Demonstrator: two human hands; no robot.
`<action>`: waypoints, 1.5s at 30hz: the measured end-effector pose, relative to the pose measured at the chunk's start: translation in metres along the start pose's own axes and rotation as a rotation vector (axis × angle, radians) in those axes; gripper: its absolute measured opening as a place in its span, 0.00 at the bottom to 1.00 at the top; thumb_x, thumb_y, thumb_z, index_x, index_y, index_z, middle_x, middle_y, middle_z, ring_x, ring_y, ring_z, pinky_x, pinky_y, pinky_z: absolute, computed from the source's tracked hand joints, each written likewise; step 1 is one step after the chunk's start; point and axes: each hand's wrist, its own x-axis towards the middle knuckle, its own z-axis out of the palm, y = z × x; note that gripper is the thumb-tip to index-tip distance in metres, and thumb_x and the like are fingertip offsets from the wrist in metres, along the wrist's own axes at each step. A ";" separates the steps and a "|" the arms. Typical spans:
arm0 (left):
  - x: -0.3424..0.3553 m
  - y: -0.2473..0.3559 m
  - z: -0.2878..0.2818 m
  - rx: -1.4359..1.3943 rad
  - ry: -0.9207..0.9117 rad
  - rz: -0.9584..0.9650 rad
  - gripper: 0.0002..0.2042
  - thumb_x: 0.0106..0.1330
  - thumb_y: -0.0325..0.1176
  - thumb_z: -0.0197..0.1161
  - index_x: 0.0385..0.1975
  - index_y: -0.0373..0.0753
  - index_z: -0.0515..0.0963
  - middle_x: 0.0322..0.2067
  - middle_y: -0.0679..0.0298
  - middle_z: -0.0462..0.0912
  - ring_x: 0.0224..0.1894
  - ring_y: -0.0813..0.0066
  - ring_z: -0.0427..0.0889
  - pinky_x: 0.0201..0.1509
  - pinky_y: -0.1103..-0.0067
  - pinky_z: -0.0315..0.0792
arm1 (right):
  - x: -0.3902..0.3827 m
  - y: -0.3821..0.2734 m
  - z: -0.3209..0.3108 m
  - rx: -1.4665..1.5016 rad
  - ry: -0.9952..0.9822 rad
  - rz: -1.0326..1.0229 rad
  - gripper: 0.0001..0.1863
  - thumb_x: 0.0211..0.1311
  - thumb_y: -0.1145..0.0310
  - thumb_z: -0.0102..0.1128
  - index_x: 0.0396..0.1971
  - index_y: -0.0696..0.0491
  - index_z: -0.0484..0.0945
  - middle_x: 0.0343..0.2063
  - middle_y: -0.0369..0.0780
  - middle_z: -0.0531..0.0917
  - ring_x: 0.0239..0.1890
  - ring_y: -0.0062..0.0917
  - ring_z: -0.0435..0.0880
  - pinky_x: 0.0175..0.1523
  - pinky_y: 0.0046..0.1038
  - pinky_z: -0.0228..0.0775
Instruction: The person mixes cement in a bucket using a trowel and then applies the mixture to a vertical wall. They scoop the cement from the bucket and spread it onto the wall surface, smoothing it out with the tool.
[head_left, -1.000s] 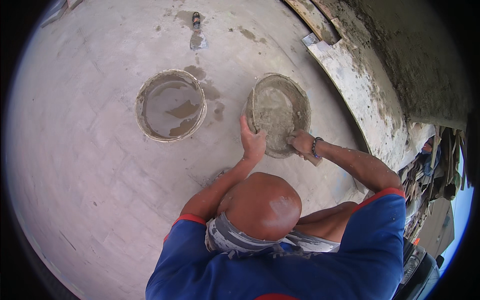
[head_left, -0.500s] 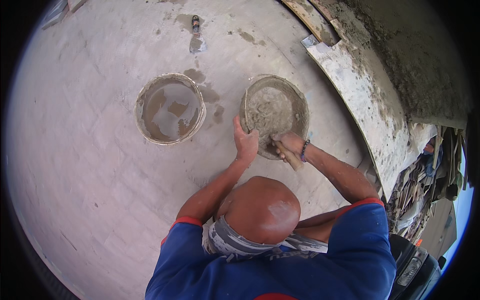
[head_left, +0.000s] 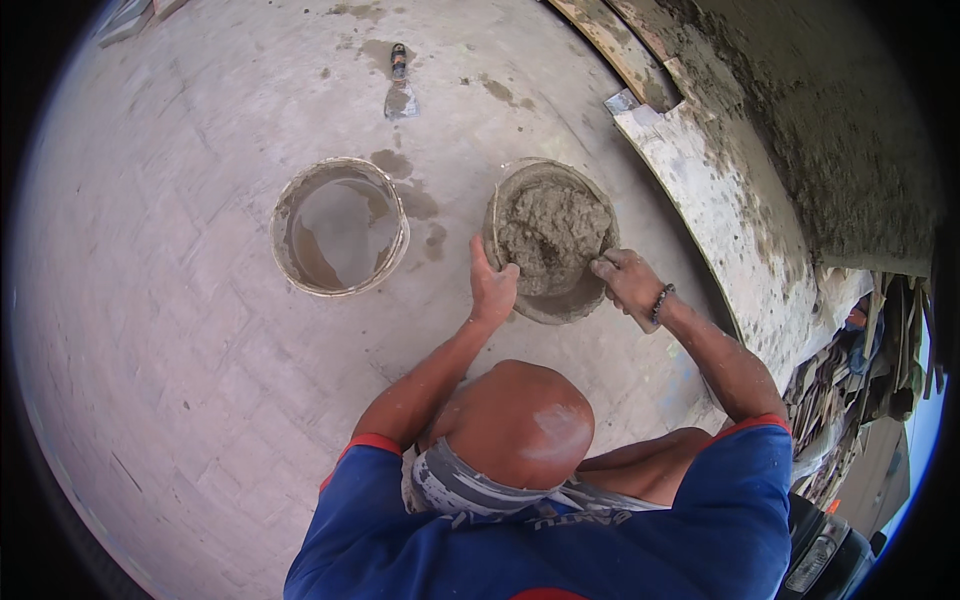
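A round bucket (head_left: 562, 307) stands on the floor in front of me, holding thick grey mortar (head_left: 548, 225) heaped in wet lumps towards its far side. My left hand (head_left: 492, 292) is closed on the bucket's near left rim, thumb over the edge and fingers along the outside. At the near right rim, my right hand (head_left: 628, 283) is wrapped round the wooden handle of a trowel (head_left: 645, 320). Its blade is hidden by the hand and the mortar. Farther left is a second bucket (head_left: 283, 262) with murky, greyish water in it.
A scraper (head_left: 401, 98) with a dark handle lies on the floor beyond the buckets. Mortar-spattered boards (head_left: 705, 185) run along the right, beside a grey, rough mortar surface (head_left: 830, 130). Piled scrap (head_left: 850, 370) sits at the far right. Wet splashes mark the floor between the buckets.
My right hand has moved right and outward with the trowel, to the bucket's right rim. The mortar, flatter and paler before, is now turned up in lumps. My left hand stays on the rim.
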 end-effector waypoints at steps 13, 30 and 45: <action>0.004 0.015 0.001 0.043 -0.019 -0.018 0.25 0.51 0.13 0.51 0.52 0.32 0.62 0.44 0.57 0.73 0.47 0.71 0.75 0.53 0.79 0.69 | 0.007 -0.004 0.029 -1.093 0.152 -0.435 0.09 0.53 0.75 0.55 0.33 0.60 0.82 0.28 0.52 0.83 0.38 0.42 0.85 0.41 0.38 0.80; 0.001 0.010 -0.002 -0.001 -0.052 -0.036 0.25 0.53 0.15 0.53 0.54 0.33 0.62 0.45 0.56 0.75 0.48 0.68 0.75 0.55 0.76 0.69 | -0.016 -0.020 0.035 -1.172 -0.113 -0.455 0.08 0.52 0.76 0.54 0.30 0.59 0.81 0.26 0.49 0.84 0.35 0.42 0.85 0.39 0.41 0.78; -0.001 0.008 -0.001 0.154 0.046 -0.039 0.27 0.51 0.15 0.52 0.56 0.33 0.62 0.47 0.55 0.74 0.51 0.68 0.73 0.57 0.76 0.66 | 0.085 0.003 -0.011 -1.131 -0.211 -0.222 0.15 0.57 0.67 0.52 0.38 0.61 0.81 0.28 0.51 0.84 0.34 0.40 0.86 0.38 0.39 0.79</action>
